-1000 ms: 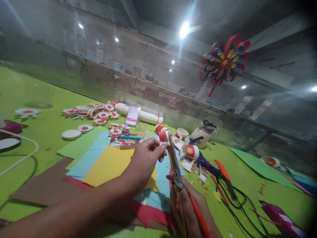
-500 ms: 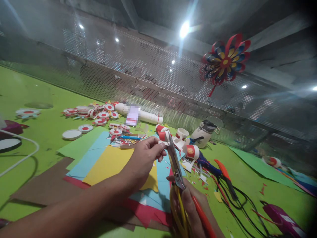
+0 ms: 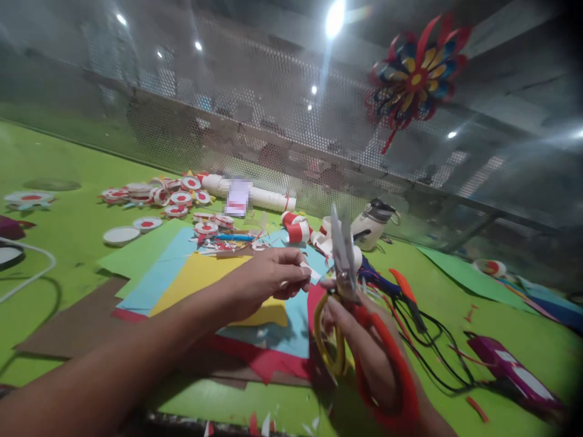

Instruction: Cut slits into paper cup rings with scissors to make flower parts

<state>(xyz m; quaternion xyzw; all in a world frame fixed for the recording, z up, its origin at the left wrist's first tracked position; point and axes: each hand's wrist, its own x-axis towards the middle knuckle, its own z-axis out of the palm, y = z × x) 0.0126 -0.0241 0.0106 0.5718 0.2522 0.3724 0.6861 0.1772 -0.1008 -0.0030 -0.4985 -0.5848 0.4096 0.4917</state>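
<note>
Between the thumb and fingers of my left hand (image 3: 277, 276) is a small white paper piece (image 3: 311, 272), its free end pointing right. My right hand (image 3: 371, 352) grips a pair of scissors (image 3: 345, 261) with one yellow and one red handle. The blades point up and stand slightly apart, to the right of the paper piece and not touching it. Below my left hand lie stacked sheets of coloured paper, among them a yellow sheet (image 3: 200, 282) and a light blue sheet (image 3: 291, 331).
Red-and-white paper cups (image 3: 298, 231) and a kettle-like jug (image 3: 374, 223) stand behind my hands. Several round paper pieces (image 3: 181, 198) are piled at back left. A hot glue gun (image 3: 387, 285) with black cable lies at right, near a purple device (image 3: 512, 373). A paper flower (image 3: 416, 79) hangs above.
The scissors have moved right, away from the paper piece, and their handles have spread apart. My left hand stays almost in place, still pinching the paper. The view has tilted down a little.
</note>
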